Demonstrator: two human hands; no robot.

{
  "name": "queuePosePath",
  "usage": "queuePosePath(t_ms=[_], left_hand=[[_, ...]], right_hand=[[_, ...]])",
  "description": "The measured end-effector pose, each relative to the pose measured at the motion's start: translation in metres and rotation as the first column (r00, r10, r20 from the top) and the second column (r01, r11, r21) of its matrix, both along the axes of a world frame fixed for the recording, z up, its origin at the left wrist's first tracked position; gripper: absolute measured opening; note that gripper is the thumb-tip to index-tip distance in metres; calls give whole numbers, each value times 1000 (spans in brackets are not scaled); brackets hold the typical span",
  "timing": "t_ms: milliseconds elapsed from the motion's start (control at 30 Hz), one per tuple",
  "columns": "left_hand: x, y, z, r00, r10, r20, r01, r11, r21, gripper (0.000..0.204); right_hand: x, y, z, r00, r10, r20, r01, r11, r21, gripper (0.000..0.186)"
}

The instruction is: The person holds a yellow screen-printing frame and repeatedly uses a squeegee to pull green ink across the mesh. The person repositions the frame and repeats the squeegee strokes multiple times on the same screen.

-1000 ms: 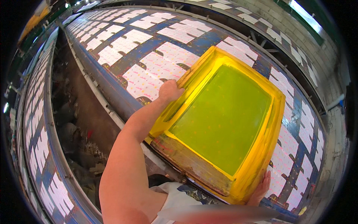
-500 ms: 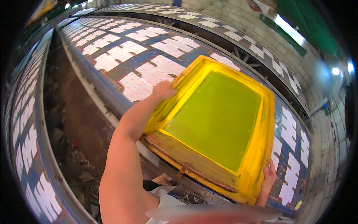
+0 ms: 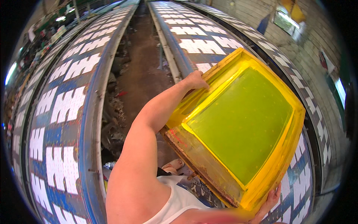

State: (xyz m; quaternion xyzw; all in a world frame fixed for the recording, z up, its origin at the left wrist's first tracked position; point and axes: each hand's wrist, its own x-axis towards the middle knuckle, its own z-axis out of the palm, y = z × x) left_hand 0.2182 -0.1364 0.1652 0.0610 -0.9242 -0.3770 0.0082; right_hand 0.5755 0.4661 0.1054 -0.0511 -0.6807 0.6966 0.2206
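Observation:
A large screen printing frame (image 3: 238, 123) with yellow ink-stained borders and a green mesh fills the middle right of the view, tilted in front of my body. My left hand (image 3: 197, 81) is closed around its left side rail, the thumb over the edge. At the near right corner, my right hand (image 3: 271, 201) grips the opposite side, its fingertips showing beside the rim. Bare brownish wood shows on the frame's near end. Under the frame lies a long printing table (image 3: 175, 52) with white cut pieces (image 3: 201, 46) in rows.
Left of me runs another long blue-stained table (image 3: 91, 156) covered with similar white pieces. Between the tables is a brown aisle floor (image 3: 140, 63) with debris along its edge. A further table (image 3: 313, 108) and a block wall (image 3: 242, 11) stand to the right.
The view has turned left, so the aisle and left table now show more. The frame sits further right in view and is tilted differently, with both hands still on it.

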Motion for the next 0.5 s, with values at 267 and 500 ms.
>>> queuePosePath(t_ms=[267,500], left_hand=[[147,-133,3,935,352,39,-354,931,91,61],[259,-265,-8,801,599,5,-596,796,108,57]], right_hand=[[-69,-35,-9,954,300,16,-300,949,100,73],[-148,-146,-3,857,514,29,-507,833,223,68]])
